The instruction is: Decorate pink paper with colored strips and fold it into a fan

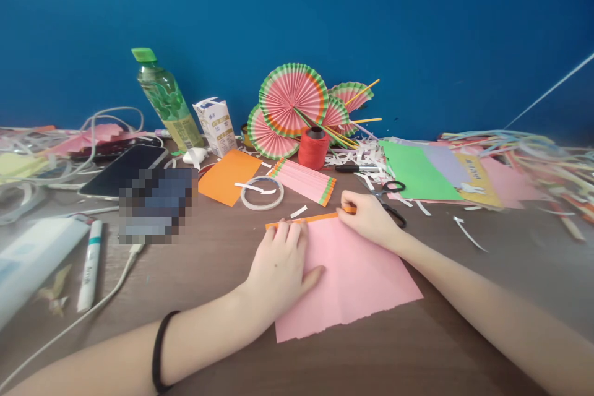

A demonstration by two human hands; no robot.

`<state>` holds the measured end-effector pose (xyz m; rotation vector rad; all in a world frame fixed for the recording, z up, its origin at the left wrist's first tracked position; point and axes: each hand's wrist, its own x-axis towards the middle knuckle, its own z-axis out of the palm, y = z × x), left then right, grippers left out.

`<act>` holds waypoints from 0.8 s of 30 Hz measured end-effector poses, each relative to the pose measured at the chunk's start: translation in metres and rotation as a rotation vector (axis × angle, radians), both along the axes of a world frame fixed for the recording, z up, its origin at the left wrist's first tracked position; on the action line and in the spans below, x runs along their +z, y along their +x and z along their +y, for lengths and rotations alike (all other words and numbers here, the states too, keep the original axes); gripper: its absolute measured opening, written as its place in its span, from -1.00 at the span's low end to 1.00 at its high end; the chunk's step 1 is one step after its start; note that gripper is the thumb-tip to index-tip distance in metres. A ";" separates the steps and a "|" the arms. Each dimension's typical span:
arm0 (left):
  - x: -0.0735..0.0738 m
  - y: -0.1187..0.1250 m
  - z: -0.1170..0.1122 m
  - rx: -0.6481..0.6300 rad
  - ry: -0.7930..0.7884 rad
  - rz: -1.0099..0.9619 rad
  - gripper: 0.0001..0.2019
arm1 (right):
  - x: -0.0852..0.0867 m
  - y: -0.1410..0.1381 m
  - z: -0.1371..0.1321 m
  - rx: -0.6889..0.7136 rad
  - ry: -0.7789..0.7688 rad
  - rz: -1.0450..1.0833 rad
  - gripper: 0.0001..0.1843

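A pink paper sheet [352, 272] lies on the table in front of me, its near edge ragged. Along its far edge runs an orange paper strip [320, 218]. My left hand [281, 260] rests flat over the sheet's left side, fingertips at the strip and thumb spread out. At the far right corner my right hand [369, 216] is closed in a pinch on the orange strip, whose end shows between the fingers. Just beyond that hand lie black-handled scissors [393, 187], partly hidden by it. A pleated pink paper [304, 180] with orange and green ends sits farther back.
Round paper fans [293, 99] stand against the blue wall behind a red thread spool [313, 148]. A tape roll [262, 193], orange paper [229, 176] and green paper [417, 167] lie nearby. Left are a bottle [169, 99], carton [216, 127], marker [90, 266] and cable [116, 288].
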<state>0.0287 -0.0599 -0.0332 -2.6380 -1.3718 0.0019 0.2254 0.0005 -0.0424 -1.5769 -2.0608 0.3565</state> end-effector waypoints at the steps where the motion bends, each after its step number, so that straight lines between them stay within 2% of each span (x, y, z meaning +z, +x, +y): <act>1: 0.000 0.000 0.000 -0.002 0.004 -0.003 -0.37 | 0.000 0.000 0.000 0.000 0.000 -0.003 -0.73; 7: -0.001 -0.001 0.001 -0.005 0.010 -0.010 -0.36 | -0.001 0.000 0.000 0.005 -0.002 -0.023 -0.74; 11: -0.001 0.000 0.001 -0.009 0.007 -0.009 -0.36 | 0.003 0.002 0.000 0.013 -0.058 -0.069 -0.77; 24: -0.001 0.000 0.001 -0.004 -0.004 0.025 -0.36 | 0.022 0.016 0.006 -0.130 -0.256 -0.282 -0.69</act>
